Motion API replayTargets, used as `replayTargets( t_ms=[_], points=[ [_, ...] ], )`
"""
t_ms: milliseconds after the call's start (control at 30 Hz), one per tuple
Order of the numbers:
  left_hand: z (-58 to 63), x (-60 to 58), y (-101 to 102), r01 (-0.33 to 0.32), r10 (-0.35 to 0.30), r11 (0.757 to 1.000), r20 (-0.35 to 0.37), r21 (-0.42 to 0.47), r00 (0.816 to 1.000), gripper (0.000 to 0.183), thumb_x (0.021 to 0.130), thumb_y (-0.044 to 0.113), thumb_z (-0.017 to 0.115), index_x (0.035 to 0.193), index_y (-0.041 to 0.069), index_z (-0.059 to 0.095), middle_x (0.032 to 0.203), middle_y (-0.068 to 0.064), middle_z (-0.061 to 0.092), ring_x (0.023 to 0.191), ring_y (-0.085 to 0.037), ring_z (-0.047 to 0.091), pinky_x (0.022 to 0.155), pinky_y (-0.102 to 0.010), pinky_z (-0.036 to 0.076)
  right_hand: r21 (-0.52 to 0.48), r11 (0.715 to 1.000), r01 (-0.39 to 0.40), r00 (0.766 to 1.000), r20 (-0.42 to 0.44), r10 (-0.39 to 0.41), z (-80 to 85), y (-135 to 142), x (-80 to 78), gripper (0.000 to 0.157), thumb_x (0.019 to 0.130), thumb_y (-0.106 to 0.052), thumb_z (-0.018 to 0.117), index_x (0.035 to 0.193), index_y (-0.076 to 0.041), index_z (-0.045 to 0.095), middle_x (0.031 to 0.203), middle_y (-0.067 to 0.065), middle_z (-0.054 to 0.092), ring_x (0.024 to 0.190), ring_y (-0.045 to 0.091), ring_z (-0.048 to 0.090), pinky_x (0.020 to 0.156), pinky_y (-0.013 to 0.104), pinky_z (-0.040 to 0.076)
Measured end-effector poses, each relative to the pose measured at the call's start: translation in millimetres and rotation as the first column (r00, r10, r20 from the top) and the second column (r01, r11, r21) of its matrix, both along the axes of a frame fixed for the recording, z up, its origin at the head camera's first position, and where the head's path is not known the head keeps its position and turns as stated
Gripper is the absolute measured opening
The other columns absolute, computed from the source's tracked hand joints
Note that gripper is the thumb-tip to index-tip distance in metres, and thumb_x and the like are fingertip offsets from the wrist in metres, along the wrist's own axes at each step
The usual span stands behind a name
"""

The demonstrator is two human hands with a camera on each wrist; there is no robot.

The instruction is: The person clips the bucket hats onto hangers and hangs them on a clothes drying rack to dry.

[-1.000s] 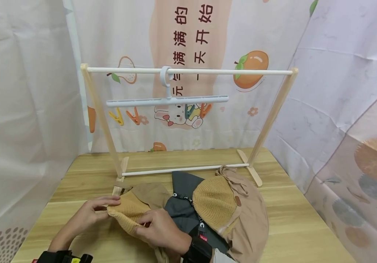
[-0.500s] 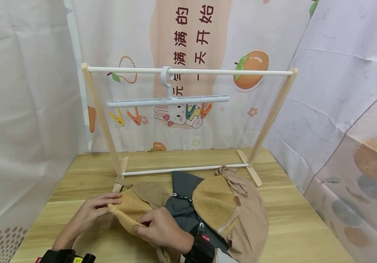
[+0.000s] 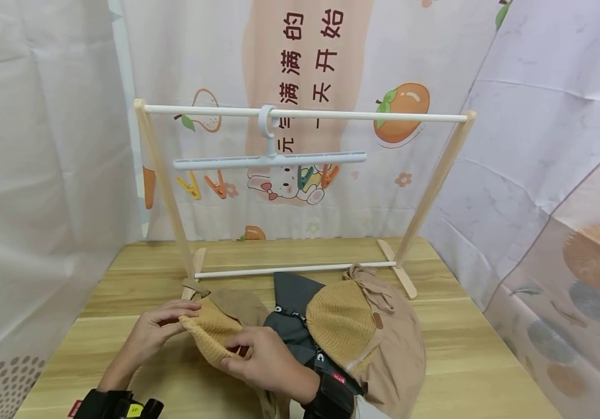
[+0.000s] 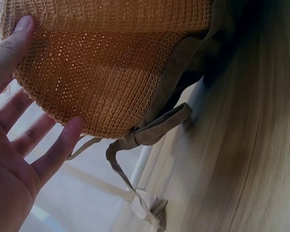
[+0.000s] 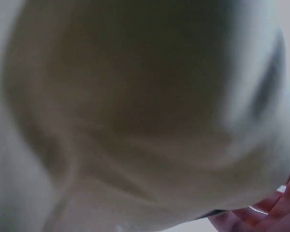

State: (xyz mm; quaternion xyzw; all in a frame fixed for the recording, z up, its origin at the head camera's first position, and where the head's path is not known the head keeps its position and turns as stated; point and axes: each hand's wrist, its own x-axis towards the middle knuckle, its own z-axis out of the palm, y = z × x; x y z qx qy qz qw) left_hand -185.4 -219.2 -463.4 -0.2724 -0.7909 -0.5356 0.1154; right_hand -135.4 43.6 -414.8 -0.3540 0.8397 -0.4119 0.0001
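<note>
Hands (image 3: 155,330) (image 3: 269,359) and yellow hat (image 3: 213,325) slightly rightward, grey hat (image 3: 295,292) beside.

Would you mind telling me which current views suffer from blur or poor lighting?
Head view: bright and mostly crisp, with soft shadow on the table near the knit hat; left wrist: dimmer, the left hand shaded, bright specks showing through the weave; right wrist: badly out of focus, tan fabric filling most of the picture.
</note>
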Motion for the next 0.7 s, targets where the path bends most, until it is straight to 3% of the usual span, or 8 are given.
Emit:
replayTargets(
  t_ms=[233, 433, 700],
  points=[
    [4.4, 1.6, 5, -0.028, 0.029, 1.000, -0.018, 0.014, 0.999, 0.019, 0.079, -0.003, 0.066, 0.097, 0.002, 0.072, 0.108, -0.023, 0.065, 0.108, -0.002, 0.055, 0.083, -0.010, 0.047, 0.044, 0.999, -0.006, 0.999, -0.031, 0.008, 5.1, -2, 0.8, 0.017, 0.085, -0.025, 0.066, 0.100, -0.019, 0.071, 0.087, -0.006, 0.068, 0.070, -0.009, 0.052, 0.057, 0.005, 0.044],
    [11.5, -0.6, 9, -0.053, 0.053, 0.999, -0.044, -0.012, 0.998, 0.019, 0.079, -0.001, 0.067, 0.097, 0.005, 0.072, 0.107, -0.017, 0.068, 0.107, -0.003, 0.055, 0.088, -0.010, 0.042, 0.143, 0.990, -0.011, 0.993, -0.118, 0.028, 12.6, -2, -1.1, 0.015, 0.085, -0.028, 0.068, 0.096, -0.020, 0.071, 0.082, -0.009, 0.068, 0.068, -0.011, 0.051, 0.057, 0.004, 0.041],
    [17.8, -4.4, 18, -0.099, 0.099, 0.995, -0.147, 0.012, 0.984, 0.024, 0.074, -0.009, 0.069, 0.095, 0.003, 0.072, 0.101, -0.019, 0.068, 0.104, -0.005, 0.056, 0.090, -0.009, 0.040, 0.164, 0.986, 0.001, 0.988, -0.153, 0.024, 19.8, -4, -0.6, 0.013, 0.084, -0.033, 0.067, 0.089, -0.022, 0.068, 0.072, -0.013, 0.061, 0.061, -0.011, 0.046, 0.053, 0.004, 0.038]
  ],
)
